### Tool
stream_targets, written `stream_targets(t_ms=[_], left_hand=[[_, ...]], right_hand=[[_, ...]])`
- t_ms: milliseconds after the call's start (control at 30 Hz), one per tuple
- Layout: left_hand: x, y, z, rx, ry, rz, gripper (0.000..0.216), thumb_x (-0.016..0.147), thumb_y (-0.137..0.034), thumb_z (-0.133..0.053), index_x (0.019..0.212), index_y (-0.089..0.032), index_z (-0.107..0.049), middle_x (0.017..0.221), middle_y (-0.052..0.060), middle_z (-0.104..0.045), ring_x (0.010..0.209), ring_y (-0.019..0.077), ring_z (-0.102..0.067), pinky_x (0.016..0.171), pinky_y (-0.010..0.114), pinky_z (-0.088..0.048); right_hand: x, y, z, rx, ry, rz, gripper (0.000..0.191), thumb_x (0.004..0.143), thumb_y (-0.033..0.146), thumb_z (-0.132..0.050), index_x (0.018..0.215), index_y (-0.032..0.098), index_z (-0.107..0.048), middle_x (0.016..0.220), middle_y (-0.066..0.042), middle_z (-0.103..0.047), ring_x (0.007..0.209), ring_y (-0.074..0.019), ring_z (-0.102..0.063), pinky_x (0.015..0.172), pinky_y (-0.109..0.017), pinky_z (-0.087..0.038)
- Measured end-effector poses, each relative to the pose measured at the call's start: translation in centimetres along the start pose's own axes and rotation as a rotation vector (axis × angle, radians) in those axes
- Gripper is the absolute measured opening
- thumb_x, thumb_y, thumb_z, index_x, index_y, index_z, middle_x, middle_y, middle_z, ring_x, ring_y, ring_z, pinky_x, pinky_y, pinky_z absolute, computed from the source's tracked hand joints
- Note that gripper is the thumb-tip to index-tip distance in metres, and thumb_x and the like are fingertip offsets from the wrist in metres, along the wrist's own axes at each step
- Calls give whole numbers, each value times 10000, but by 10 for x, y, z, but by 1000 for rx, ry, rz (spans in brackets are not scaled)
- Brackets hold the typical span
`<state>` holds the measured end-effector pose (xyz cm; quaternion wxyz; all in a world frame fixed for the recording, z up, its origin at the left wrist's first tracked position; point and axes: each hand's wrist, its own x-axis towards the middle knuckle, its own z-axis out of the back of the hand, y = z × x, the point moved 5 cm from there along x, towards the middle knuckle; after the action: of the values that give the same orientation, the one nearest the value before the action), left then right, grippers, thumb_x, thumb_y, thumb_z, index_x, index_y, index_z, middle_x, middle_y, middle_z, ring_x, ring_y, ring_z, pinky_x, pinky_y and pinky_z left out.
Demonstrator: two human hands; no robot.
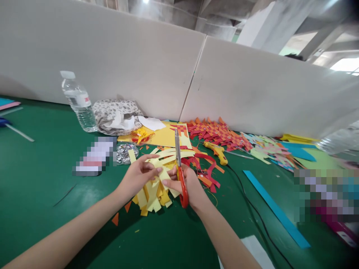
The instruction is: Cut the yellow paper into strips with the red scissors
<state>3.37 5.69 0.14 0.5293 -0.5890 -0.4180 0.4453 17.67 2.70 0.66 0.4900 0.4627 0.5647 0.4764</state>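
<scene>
My left hand (138, 175) pinches pale yellow paper strips (153, 198) between its thumb and fingers, low over the table. In my right hand (193, 186) is a pair of scissors (184, 188) with red handles, its blades pointing up and away from me. The right thumb and fingertips also touch the paper strips, close to my left fingers. Whether the blades are parted is hard to see. Beyond my hands, a checkered red-and-orange paper piece (181, 129) rests on a yellow sheet (165, 137). Red paper strips (211, 170) curl to the right.
A yellow glue gun (217, 151) trails a black cable (248, 200). Woven red-and-orange paper fish (215, 132) pile up by the white partition (112, 56). A water bottle (81, 104), a patterned pouch (112, 112) and a packet of small eyes (126, 154) stand left; a blue strip (276, 207) lies right.
</scene>
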Motion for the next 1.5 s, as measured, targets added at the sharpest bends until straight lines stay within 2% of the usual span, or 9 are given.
stream_targets(t_ms=[167,333,500,667,767,900,1067,1333,1500], left_hand=[[-1,5,0,-36,56,45,282,664,-340,-701,839,-159,-573,727,-8,-601,643,106,-580,602,217,-489],[2,9,5,-20,40,69,350,593,-288,-766,869,-169,-586,674,-38,-568,553,81,-548,532,194,-477],[2,14,12,-91,10,101,316,645,-288,-734,912,-191,-595,676,-27,-620,622,108,-613,635,233,-519],[0,14,11,-149,34,114,266,679,-291,-709,886,-211,-562,726,-21,-653,760,155,-667,672,243,-521],[-3,11,7,-135,51,127,270,671,-298,-716,852,-213,-534,737,-30,-643,778,164,-673,632,228,-521],[-4,9,2,-35,94,117,266,673,-348,-708,789,-197,-522,692,-28,-629,699,167,-680,527,196,-482],[-2,17,3,31,69,108,237,689,-350,-696,777,-189,-545,692,-1,-678,695,162,-684,557,200,-479],[-4,14,2,-3,60,130,239,695,-376,-688,796,-195,-570,727,15,-705,734,196,-697,581,227,-497],[-6,14,0,-10,72,165,235,697,-384,-690,777,-197,-572,692,12,-709,698,174,-695,556,200,-479]], right_hand=[[3,-11,12,-232,-116,29,374,490,323,-784,680,201,-486,625,49,-540,534,-108,-481,567,-262,-426],[3,-13,15,-310,-119,17,364,491,316,-778,676,200,-486,623,47,-529,540,-111,-465,552,-260,-419],[7,-11,15,-170,-135,17,360,477,252,-792,674,196,-497,675,42,-534,598,-121,-509,622,-272,-452],[7,-6,19,18,-252,41,379,500,269,-791,682,206,-464,586,75,-460,529,-107,-497,585,-280,-468],[4,2,22,14,-328,76,403,489,251,-796,684,208,-446,602,77,-470,542,-102,-509,588,-271,-462],[4,6,18,-42,-256,72,435,453,219,-804,674,213,-430,680,47,-555,603,-119,-544,615,-274,-458],[6,1,14,41,-200,80,434,504,260,-791,698,222,-405,695,33,-578,643,-147,-576,654,-307,-480],[6,-1,23,80,-318,106,414,510,267,-801,710,210,-443,677,54,-564,607,-127,-587,662,-304,-498],[6,1,24,118,-322,120,395,531,277,-795,689,209,-439,676,50,-576,586,-131,-598,642,-316,-520]])
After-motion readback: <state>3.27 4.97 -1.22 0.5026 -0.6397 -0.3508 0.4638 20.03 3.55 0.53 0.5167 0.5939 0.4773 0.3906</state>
